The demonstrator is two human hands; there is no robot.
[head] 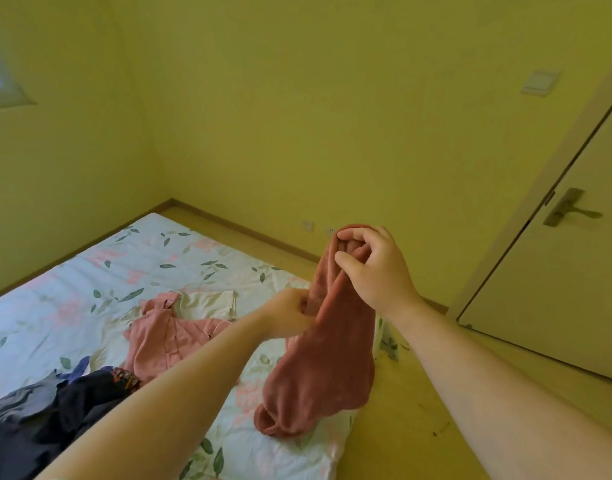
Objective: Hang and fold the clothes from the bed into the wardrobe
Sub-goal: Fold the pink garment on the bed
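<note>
A rust-pink fleecy garment [327,355] hangs over the bed's right edge, its lower end resting on the sheet. My right hand [374,268] grips its top, lifted high. Lower down, my left hand [290,315] pinches its left edge. On the floral bed [90,271] lie a lighter pink top [166,336], a cream piece [207,303] behind it, and a heap of dark navy and grey clothes [55,407] at the near left. No wardrobe is in view.
A closed door [567,271] with a lever handle [567,207] stands at the right. Yellow walls meet in the far corner. Wooden floor [419,427] runs along the bed's right side. A window edge [0,81] shows at upper left.
</note>
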